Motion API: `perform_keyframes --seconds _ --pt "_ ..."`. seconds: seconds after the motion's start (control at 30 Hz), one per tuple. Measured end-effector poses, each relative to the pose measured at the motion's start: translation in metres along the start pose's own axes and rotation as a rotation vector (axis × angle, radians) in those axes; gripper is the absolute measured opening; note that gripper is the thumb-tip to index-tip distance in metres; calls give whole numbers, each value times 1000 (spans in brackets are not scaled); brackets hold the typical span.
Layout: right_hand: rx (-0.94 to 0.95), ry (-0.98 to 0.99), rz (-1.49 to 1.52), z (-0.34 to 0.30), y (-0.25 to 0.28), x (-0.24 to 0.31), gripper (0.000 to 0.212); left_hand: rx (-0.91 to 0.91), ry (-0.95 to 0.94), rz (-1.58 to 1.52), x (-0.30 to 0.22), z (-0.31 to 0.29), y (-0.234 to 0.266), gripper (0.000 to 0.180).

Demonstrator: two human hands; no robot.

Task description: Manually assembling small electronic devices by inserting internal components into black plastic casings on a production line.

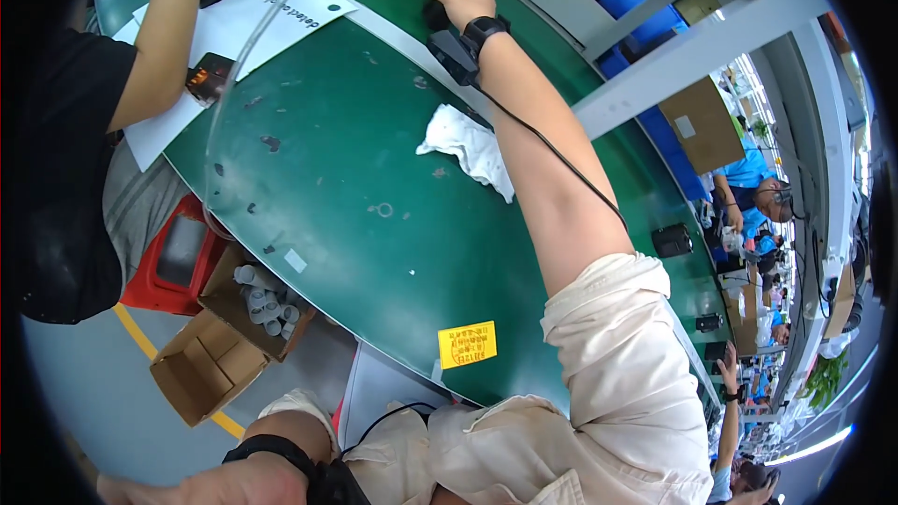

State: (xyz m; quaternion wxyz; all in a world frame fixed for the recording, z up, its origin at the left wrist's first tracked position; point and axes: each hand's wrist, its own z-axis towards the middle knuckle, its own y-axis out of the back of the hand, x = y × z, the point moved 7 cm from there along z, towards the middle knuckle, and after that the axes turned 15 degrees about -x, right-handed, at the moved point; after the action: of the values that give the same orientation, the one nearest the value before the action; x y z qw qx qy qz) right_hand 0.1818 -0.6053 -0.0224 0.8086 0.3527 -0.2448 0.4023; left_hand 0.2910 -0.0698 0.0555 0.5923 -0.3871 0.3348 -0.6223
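Floor (89, 383): carton (221, 281) of cups (265, 304), apparently

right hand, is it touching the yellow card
Apart: the head view shows a wide stretch of green tabletop separating the right hand from the yellow card.

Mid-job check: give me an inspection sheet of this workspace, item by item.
Surface: green tabletop, marked with dark scuffs
Job's things: dark object at the right hand, partly hidden
Clutter: crumpled white cloth, yellow card
Hands: right beside the dark object, grip unclear; left hand at the lower edge, grip unclear
Cables: black cable along the right forearm
Surroundings: red stool, cardboard box of pale cups, co-worker at left
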Motion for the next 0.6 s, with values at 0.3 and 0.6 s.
perform_keyframes --seconds 0.3,0.6 --pt "401 -150 333 -25 27 18 114 -147 184 479 7 -17 43 86" --pt "1371 100 648 -190 279 126 111 528 948 828 92 -147 -3 110"
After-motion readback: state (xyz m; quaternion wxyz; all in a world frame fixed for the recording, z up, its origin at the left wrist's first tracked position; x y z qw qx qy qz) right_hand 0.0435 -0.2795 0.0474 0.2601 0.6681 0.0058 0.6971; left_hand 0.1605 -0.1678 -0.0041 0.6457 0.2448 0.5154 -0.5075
